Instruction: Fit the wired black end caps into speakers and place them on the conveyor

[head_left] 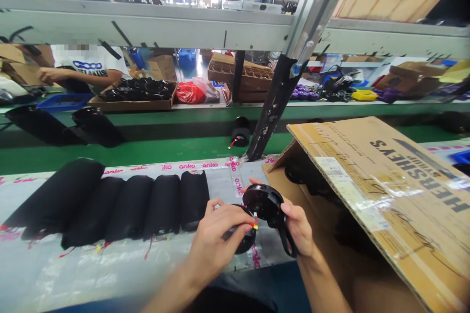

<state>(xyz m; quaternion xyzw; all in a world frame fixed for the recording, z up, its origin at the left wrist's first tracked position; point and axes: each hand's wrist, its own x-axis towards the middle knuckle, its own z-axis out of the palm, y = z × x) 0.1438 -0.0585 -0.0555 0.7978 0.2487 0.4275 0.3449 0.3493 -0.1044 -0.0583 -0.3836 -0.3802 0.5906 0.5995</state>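
In the head view, your left hand (218, 234) has its thumb and forefinger pinched on a small yellow plug (255, 227) with red wire, at the end of a black tube (250, 244). Whether the rest of that hand also grips the tube, I cannot tell. Your right hand (300, 227) is closed on a black cap (262, 198) with a loop handle (290, 242), tilted so its hollow side faces the plug. A white plug (255, 214) shows just beside the yellow one, in the gap between cap and tube.

The step looks like joining the two plugs, so hold the cap near enough that its lead hangs slack. Grip each plug by its body, not by the wire, and turn them until their shapes match before you press; if they resist, check which way round they are rather than forcing them. Keep your fingertips clear of the mating faces. Mind that the wire doesn't get nipped between the cap's rim and the tube.

To your left, more black tubes (163, 203) lie in a row on the table (121, 274), thin wires at their near ends. The open cardboard box (352, 166) is just beside your right hand.
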